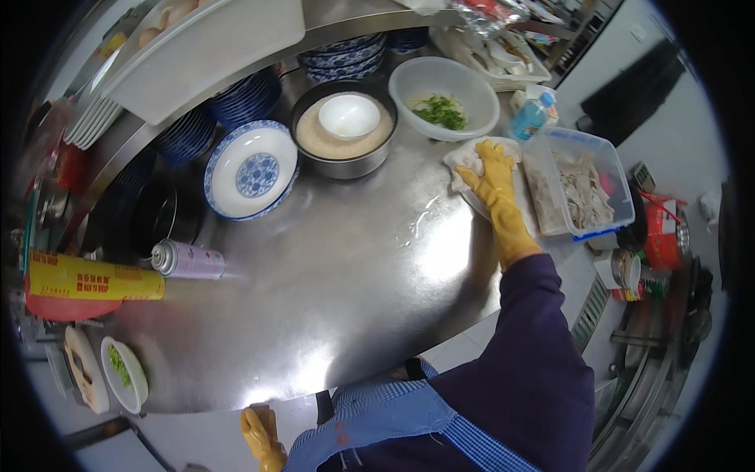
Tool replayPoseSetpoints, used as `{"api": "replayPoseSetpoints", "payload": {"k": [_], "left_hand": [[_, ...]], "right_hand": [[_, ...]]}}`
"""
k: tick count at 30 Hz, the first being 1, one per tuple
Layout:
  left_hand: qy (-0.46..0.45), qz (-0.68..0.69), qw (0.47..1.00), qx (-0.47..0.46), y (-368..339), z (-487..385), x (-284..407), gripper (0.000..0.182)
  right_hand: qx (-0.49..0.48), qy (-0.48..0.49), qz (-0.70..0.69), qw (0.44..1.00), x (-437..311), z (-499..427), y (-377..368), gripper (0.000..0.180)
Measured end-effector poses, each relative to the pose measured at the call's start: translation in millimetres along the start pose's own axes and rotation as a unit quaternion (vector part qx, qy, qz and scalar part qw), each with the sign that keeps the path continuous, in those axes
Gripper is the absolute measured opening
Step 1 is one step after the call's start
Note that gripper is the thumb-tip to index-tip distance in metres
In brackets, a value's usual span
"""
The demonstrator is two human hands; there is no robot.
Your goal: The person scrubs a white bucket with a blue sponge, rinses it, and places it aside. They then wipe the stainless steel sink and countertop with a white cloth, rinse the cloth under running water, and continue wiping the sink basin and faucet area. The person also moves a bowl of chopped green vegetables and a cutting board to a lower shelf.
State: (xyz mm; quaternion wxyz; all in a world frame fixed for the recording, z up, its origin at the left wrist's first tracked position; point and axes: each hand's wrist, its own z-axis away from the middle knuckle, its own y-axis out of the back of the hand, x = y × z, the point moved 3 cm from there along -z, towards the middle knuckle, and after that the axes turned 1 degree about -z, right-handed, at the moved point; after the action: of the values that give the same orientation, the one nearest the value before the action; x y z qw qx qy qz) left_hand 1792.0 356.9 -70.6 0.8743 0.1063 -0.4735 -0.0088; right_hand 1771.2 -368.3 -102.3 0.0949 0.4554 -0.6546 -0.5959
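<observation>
My right hand (494, 174), in a yellow rubber glove, presses down on a bunched white cloth (463, 156) on the stainless steel worktop (330, 253). Its thumb points left and its fingers spread over the cloth. Wet streaks (426, 218) shine on the steel left of the glove. Just right of the cloth stands a clear plastic box (619, 194) with greyish, sliced-looking food (581, 189). My left hand (262, 439), gloved the same way, hangs low at the worktop's front edge. Its fingers are partly hidden, and I see nothing in it.
At the back are a translucent bowl (407, 88) with chopped greens, a metal pot (345, 169) holding grain and a white bowl (349, 116), and a blue-and-white plate (224, 177). An aerosol can (197, 262) and yellow wrap box (94, 277) lie left. A shelf (348, 22) overhangs the back.
</observation>
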Motion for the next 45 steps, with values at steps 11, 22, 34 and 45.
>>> {"api": "replayPoseSetpoints", "payload": {"k": [11, 22, 34, 45], "left_hand": [[-0.001, 0.065, 0.990, 0.121, -14.2, 31.0, -9.3, 0.038], [0.038, 0.085, 0.972, 0.217, 24.3, 78.0, -38.8, 0.042], [0.066, 0.253, 0.919, 0.296, 166.4, 73.8, -100.5, 0.045], [0.063, 0.352, 0.802, 0.479, 297.4, 103.4, -159.7, 0.042]], "right_hand": [[-0.131, 0.358, -0.132, 0.915, -230.2, 77.0, -52.3, 0.072], [-0.274, 0.579, -0.197, 0.742, -371.6, 168.1, -88.9, 0.070], [-0.316, 0.702, -0.185, 0.611, -558.6, 348.8, -143.5, 0.058], [-0.658, 0.332, -0.468, 0.487, -753.6, 485.3, -317.0, 0.038]]}}
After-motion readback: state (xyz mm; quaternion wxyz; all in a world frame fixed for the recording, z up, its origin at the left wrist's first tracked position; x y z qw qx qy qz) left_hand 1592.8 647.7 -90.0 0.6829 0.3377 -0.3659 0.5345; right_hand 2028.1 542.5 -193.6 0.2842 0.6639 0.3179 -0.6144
